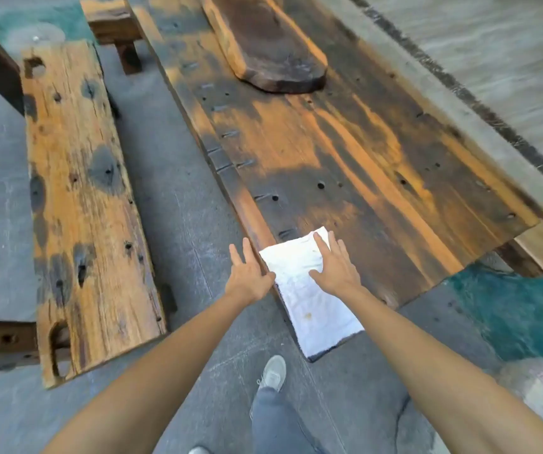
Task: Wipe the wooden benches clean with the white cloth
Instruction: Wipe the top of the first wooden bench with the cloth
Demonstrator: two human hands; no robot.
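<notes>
A folded white cloth [309, 299] lies flat on the near left corner of a wide, dark-stained wooden bench [345, 152]. My right hand [334, 265] presses on the cloth's far end with straight, spread fingers. My left hand [250, 273] sits at the bench's left edge beside the cloth, fingers straight, thumb touching the cloth's side. A narrower orange-brown bench [83, 208] with dark knots stands to the left, apart from both hands.
A thick dark wooden slab [263, 40] lies on the wide bench's far end. Grey stone paving [185, 224] runs between the benches. Teal ground [519, 309] shows at the right. My shoe [273, 371] and trouser leg are below the cloth. A stone ledge [460, 103] borders the right.
</notes>
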